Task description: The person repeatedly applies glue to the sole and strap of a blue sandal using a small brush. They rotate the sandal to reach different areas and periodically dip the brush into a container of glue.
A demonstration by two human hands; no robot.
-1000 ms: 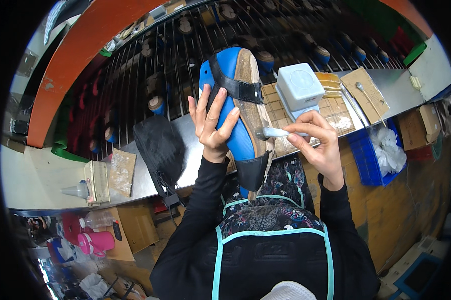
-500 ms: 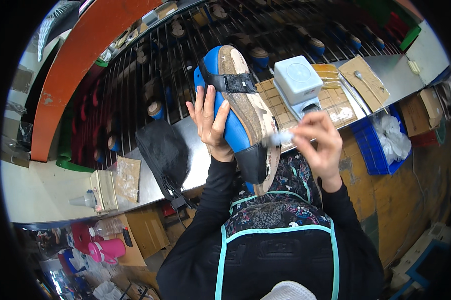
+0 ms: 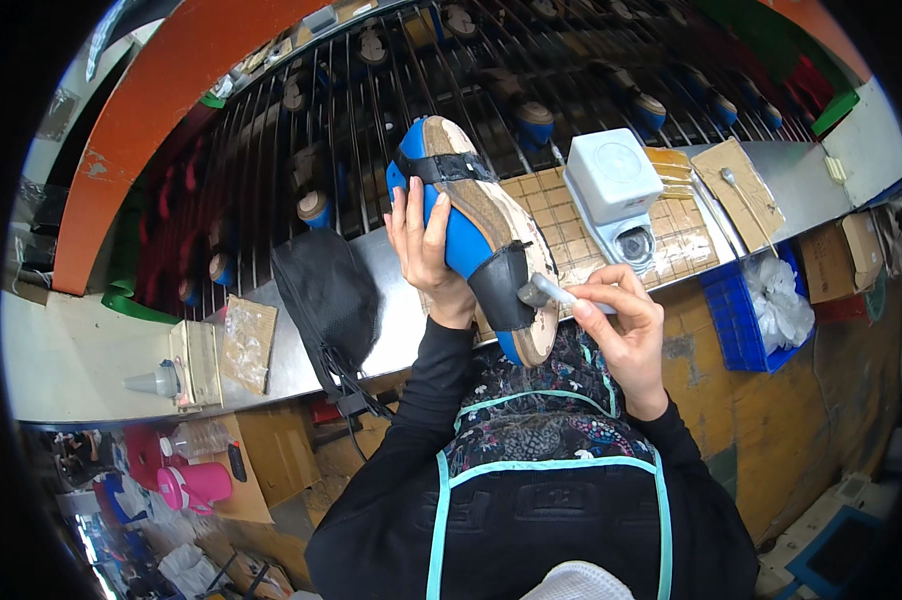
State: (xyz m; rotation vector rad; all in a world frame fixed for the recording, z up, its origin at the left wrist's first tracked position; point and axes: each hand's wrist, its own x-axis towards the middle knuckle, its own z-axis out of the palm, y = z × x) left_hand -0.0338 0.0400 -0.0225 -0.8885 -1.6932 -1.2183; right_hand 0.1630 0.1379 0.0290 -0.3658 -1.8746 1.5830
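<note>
Far L: pink jug, below bench level. Then black bag on metal bench. L hand grasping blue shoe w/ black straps, fingers spread along blue side; shoe held up by bench's near edge, tilted, pale sole turned twd R. R hand pinching grey brush, head at black near-end band (exact contact hard to tell). Just beyond: white container w/ round opening, on gridded board. Far R: blue crate w/ whitish plastic.
</note>
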